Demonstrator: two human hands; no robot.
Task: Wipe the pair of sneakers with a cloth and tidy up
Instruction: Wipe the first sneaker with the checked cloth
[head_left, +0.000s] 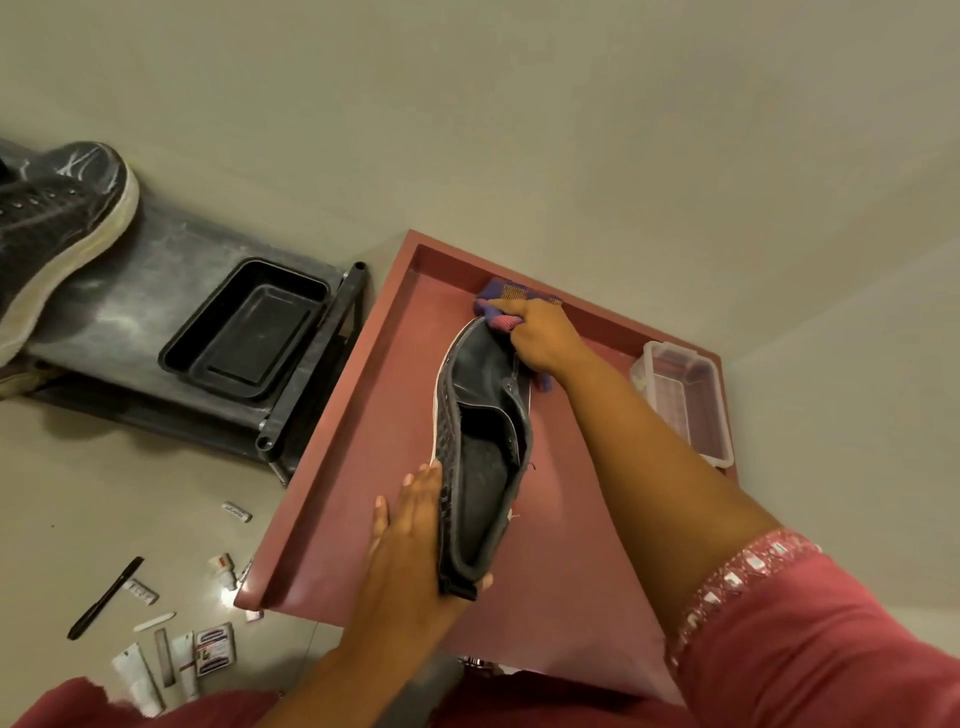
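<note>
Holding a black sneaker (480, 452) steady on a red tray (363, 467), the left hand (410, 535) lies flat along its side, fingers straight, thumb hooked at the heel. Beyond it, the right hand (540, 338) grips a purple cloth (501, 306) at the toe. Right of that hand sits a clear tub (680, 400), contents unclear. Left of both hands, a black tub (244, 332) and the second sneaker (57, 228) rest on a rack (130, 291).
</note>
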